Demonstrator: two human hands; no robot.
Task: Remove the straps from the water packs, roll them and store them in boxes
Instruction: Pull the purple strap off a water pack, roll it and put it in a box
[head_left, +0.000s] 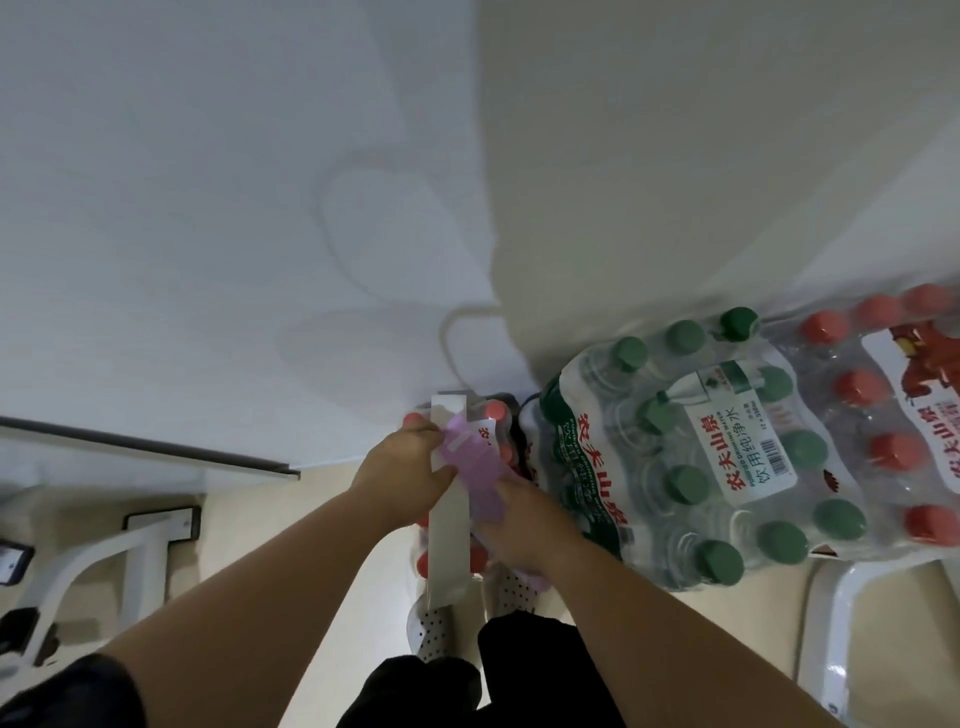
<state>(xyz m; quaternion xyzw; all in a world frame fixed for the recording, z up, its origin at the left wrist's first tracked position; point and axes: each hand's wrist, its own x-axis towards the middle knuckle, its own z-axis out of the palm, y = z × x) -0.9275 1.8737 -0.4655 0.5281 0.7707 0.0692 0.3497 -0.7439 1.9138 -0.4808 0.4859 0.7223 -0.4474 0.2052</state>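
As the strap (449, 535) looks limp and light, left hand (400, 467) pinches it mid-frame; right hand (524, 530) clutches the purple band (483, 483).

Soft, even light — slight motion blur, wide-angle edge warp.

Green-capped water pack (748, 441) label reading "农夫山泉", "饮用纯净水", "DRINKING WATER", red-capped pack (883, 400) label with cut-off red characters

Green-capped pack (691, 457) jammed against right side of near red-capped pack (496, 411); no gap between. Second red-capped pack (893, 415) beyond. Wall (675, 182) close behind. Bare floor (260, 499) left, up to table leg (140, 545).
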